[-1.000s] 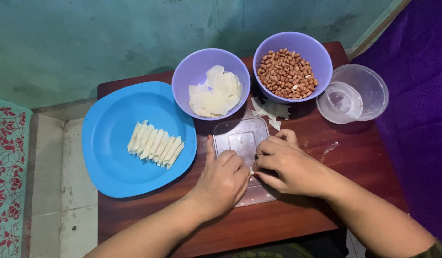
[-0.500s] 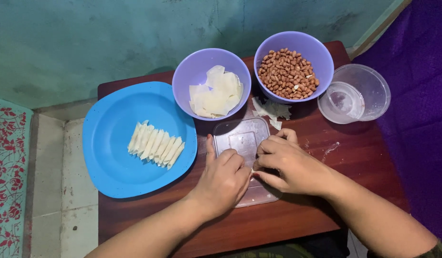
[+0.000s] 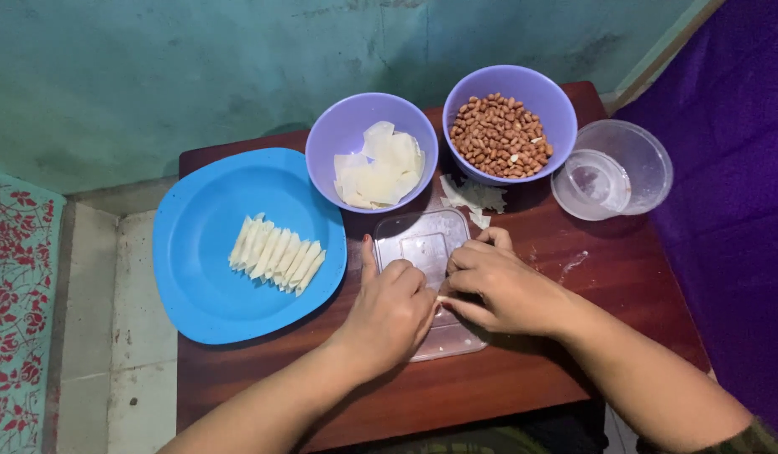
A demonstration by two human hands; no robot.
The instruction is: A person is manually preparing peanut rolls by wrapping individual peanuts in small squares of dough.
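Observation:
My left hand (image 3: 390, 313) and my right hand (image 3: 495, 287) meet over a clear plastic lid (image 3: 418, 240) lying flat on the dark wooden table (image 3: 523, 382). Their fingertips pinch a small pale wrapper piece between them, mostly hidden by the fingers. On the blue plate (image 3: 208, 290) to the left lies a row of several rolled pale wrappers (image 3: 276, 253). Behind the lid stand a purple bowl of flat wrapper sheets (image 3: 377, 172) and a purple bowl of peanuts (image 3: 501, 134).
A clear round container (image 3: 614, 168) with a little liquid sits at the table's right. Torn wrapper scraps (image 3: 473, 197) lie between the bowls. A teal wall rises behind, a floral mat (image 3: 15, 303) lies left, purple cloth (image 3: 725, 193) right.

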